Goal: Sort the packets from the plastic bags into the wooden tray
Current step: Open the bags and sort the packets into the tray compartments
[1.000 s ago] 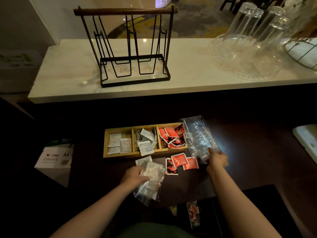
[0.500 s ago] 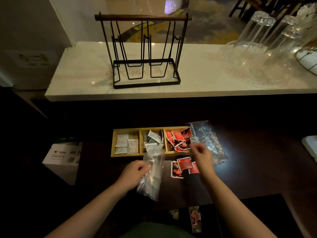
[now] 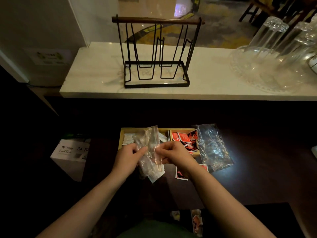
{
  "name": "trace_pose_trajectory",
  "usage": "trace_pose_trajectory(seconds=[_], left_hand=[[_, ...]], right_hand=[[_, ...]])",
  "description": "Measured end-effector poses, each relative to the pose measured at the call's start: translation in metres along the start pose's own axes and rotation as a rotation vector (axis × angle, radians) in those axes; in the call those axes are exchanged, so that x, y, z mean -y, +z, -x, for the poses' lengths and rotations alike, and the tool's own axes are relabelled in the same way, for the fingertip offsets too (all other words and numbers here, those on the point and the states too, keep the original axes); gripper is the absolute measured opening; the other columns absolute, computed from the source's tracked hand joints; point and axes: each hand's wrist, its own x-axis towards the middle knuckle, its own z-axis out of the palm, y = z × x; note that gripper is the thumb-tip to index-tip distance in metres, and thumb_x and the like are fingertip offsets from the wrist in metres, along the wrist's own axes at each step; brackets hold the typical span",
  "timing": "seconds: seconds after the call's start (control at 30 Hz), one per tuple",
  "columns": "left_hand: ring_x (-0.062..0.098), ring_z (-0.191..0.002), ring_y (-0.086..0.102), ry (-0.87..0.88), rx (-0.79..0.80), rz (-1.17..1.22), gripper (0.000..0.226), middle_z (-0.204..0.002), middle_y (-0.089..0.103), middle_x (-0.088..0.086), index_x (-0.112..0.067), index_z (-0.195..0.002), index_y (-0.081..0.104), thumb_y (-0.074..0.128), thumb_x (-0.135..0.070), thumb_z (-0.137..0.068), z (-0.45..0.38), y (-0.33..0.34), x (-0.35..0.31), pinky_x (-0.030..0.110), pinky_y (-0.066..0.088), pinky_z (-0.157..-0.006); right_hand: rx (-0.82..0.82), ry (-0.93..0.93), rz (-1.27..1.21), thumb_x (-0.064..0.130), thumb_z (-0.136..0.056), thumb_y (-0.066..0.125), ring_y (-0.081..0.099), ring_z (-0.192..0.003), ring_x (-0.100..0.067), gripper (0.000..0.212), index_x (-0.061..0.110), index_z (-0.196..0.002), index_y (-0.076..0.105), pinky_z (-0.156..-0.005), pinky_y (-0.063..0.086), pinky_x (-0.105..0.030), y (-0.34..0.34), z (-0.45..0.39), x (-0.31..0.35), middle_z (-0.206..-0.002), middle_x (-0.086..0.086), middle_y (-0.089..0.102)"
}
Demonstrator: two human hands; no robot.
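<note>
A wooden tray (image 3: 122,131) with three compartments sits on the dark table. White packets (image 3: 128,139) lie in its left compartment and red packets (image 3: 184,138) fill its right one. Both hands hold a clear plastic bag (image 3: 148,145) with white packets in it, lifted in front of the tray's middle. My left hand (image 3: 129,158) pinches its left side and my right hand (image 3: 173,154) pinches its right edge. An empty clear bag (image 3: 212,146) lies to the right of the tray. A few red packets (image 3: 181,174) lie loose on the table under my right wrist.
A white A4 paper box (image 3: 71,154) stands at the left. A marble counter (image 3: 96,69) behind carries a black wire rack (image 3: 157,54) and upturned glasses (image 3: 274,48) on a glass dish. More packets (image 3: 196,222) show near the bottom edge.
My right hand let go of the empty bag and moved left onto the bag of white packets. My left hand raised that bag off the table in front of the tray.
</note>
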Motion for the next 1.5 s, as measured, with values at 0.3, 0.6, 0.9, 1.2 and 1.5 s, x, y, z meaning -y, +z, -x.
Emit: trace_pose_trajectory(seconds=[0.3,0.6,0.9,1.2,1.5], left_hand=[[0.016,-0.057,0.058,-0.044,0.14,0.015,0.026,-0.064,0.059,0.004,-0.009,-0.072,0.053,0.061,-0.027,-0.089,0.0,-0.006,0.009,0.033,0.049,-0.058],[0.017,-0.063,0.069,-0.127,0.102,0.271,0.016,-0.077,0.066,0.007,-0.005,-0.086,0.06,0.058,-0.02,-0.091,0.008,0.01,-0.004,0.031,0.057,-0.053],[0.02,-0.07,0.07,-0.168,0.169,0.301,0.02,-0.074,0.068,0.011,-0.003,-0.08,0.067,0.053,-0.009,-0.092,0.002,0.003,-0.009,0.031,0.059,-0.054],[0.015,-0.065,0.067,-0.226,0.261,0.329,0.003,-0.072,0.067,0.009,-0.005,-0.081,0.068,0.067,-0.006,-0.083,-0.001,-0.003,-0.004,0.027,0.057,-0.055],[0.011,-0.06,0.064,-0.343,0.266,0.589,0.013,-0.063,0.066,0.004,-0.007,-0.072,0.065,0.068,-0.014,-0.083,0.005,0.008,-0.011,0.025,0.057,-0.052]], right_hand=[[-0.024,0.019,0.057,0.014,-0.087,0.065,0.057,-0.062,-0.016,0.018,-0.003,-0.084,0.067,-0.06,0.053,-0.025,0.008,-0.013,-0.004,-0.073,-0.012,0.062],[-0.17,-0.115,0.522,0.015,-0.079,0.071,0.058,-0.05,-0.002,0.022,0.02,-0.061,0.061,-0.06,0.055,-0.025,0.034,-0.015,-0.017,-0.057,0.008,0.06],[-0.19,-0.17,0.473,0.023,-0.08,0.072,0.057,-0.061,-0.005,0.015,0.022,-0.072,0.061,-0.062,0.052,-0.023,0.034,-0.011,-0.018,-0.065,0.009,0.059],[-0.281,-0.165,0.408,0.015,-0.083,0.067,0.065,-0.076,-0.022,0.006,0.017,-0.089,0.068,-0.077,0.055,-0.046,0.026,-0.008,-0.013,-0.076,0.001,0.064],[-0.11,-0.192,0.423,0.01,-0.089,0.058,0.059,-0.097,-0.014,0.029,0.016,-0.116,0.065,-0.08,0.048,-0.018,0.026,0.006,-0.002,-0.106,-0.001,0.059]])
